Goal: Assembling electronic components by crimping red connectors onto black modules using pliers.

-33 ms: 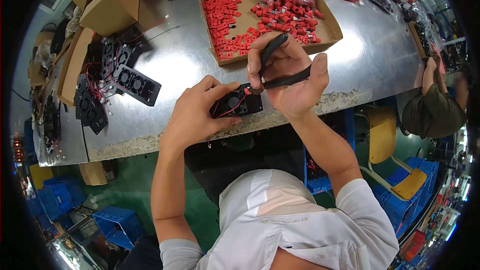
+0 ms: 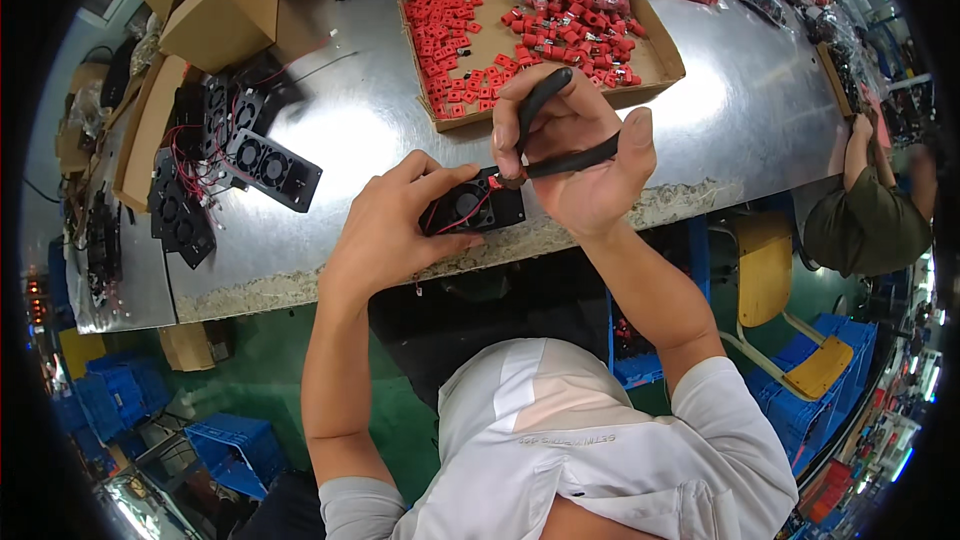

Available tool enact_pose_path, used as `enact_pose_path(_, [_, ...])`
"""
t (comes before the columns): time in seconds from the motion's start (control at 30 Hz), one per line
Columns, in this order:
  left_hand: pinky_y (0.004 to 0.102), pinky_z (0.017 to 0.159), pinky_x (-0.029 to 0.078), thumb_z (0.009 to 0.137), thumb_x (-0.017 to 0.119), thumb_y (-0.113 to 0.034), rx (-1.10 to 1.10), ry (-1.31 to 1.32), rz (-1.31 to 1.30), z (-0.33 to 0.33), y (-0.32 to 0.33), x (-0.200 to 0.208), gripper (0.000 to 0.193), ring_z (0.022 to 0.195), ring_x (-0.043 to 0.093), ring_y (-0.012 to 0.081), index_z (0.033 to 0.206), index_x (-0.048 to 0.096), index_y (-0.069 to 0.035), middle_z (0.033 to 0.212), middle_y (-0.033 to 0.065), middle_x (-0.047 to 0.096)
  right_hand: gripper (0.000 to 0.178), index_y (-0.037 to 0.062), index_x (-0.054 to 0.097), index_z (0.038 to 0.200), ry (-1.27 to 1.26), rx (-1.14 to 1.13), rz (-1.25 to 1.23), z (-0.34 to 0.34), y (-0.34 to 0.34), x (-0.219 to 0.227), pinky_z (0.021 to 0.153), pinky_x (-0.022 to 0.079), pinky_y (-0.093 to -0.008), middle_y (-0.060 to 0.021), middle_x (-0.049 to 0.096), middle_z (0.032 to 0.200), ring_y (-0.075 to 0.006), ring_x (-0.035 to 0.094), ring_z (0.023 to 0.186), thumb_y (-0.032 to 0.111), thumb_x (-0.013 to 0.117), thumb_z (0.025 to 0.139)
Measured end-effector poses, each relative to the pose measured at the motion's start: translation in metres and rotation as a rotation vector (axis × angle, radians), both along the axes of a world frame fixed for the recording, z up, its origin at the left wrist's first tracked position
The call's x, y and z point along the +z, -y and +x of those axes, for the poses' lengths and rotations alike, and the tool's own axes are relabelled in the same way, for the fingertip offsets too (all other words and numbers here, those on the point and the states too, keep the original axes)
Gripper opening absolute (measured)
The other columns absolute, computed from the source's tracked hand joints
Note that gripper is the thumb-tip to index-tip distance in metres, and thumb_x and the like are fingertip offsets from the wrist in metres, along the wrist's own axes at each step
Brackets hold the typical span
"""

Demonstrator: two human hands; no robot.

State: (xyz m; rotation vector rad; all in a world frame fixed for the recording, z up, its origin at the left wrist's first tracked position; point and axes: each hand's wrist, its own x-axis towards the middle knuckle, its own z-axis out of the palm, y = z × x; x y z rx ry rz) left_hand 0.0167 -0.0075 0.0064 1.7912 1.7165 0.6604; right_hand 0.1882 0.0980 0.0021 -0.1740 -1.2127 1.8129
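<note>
My left hand (image 2: 385, 225) is closed round a black fan panel (image 2: 508, 210), holding it on the metal table near its front edge. A round fan (image 2: 468, 206) and a thin red wire show on the panel between my thumb and fingers. In my right hand (image 2: 590, 175) is a pair of pliers (image 2: 575, 158) with black handles, spread apart between thumb and fingers. The pliers' jaws meet a small red part (image 2: 494, 182) at the panel's upper edge; my fingertips partly hide them.
Beyond my hands, a shallow cardboard tray (image 2: 660, 80) holds many small red parts and a clear bag. More fan panels (image 2: 275, 168) with red wires lie at the left, by an open cardboard box (image 2: 225, 15). At the far right another person (image 2: 850, 215) is at the table, near a yellow chair (image 2: 765, 270).
</note>
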Motion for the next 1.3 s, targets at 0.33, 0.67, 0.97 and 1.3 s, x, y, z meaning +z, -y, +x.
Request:
enact_pose_path(0.33, [0.0387,0.072,0.048,0.063,0.087,-0.024,-0.016,-0.027,0.037,-0.002,-0.002,-0.003,0.060,0.081,0.061,0.0289,0.119,0.067,-0.013,0.091,0.0082,0.057,0.098,-0.0051,0.057,0.095,0.173,-0.039,0.025,-0.003,0.007,0.001,0.052,0.037,-0.0297,-0.0115,0.052,0.070,-0.0181,0.046,0.057,0.087,0.025,0.081])
enact_pose_path(0.67, [0.0394,0.071,0.048,0.063,0.087,-0.022,-0.031,0.014,0.048,-0.003,-0.004,-0.009,0.060,0.082,0.060,0.0306,0.118,0.066,-0.013,0.092,0.0087,0.059,0.100,-0.0062,0.056,0.091,0.162,-0.025,0.020,-0.004,0.003,0.006,0.049,0.035,-0.0304,-0.0117,0.050,0.067,-0.0182,0.043,0.053,0.087,0.024,0.081])
enact_pose_path(0.97, [0.0428,0.075,0.049,0.061,0.086,-0.019,-0.295,0.062,0.079,-0.037,-0.039,-0.016,0.047,0.090,0.061,0.0333,0.102,0.066,-0.009,0.099,0.0089,0.062,0.094,-0.0078,0.061,0.081,0.324,0.447,0.426,-0.019,-0.019,0.022,0.046,0.040,-0.0253,-0.0087,0.059,0.066,-0.0126,0.051,0.049,0.082,0.033,0.085])
enact_pose_path(1.3, [0.0388,0.081,0.051,0.059,0.088,-0.012,-0.398,0.202,0.125,-0.044,-0.041,-0.023,0.053,0.095,0.065,0.0327,0.107,0.066,-0.012,0.100,0.0090,0.070,0.112,-0.0060,0.062,0.101,0.519,0.566,0.374,-0.027,-0.030,0.041,0.052,0.042,-0.0250,-0.0086,0.060,0.077,-0.0125,0.054,0.061,0.095,0.021,0.074])
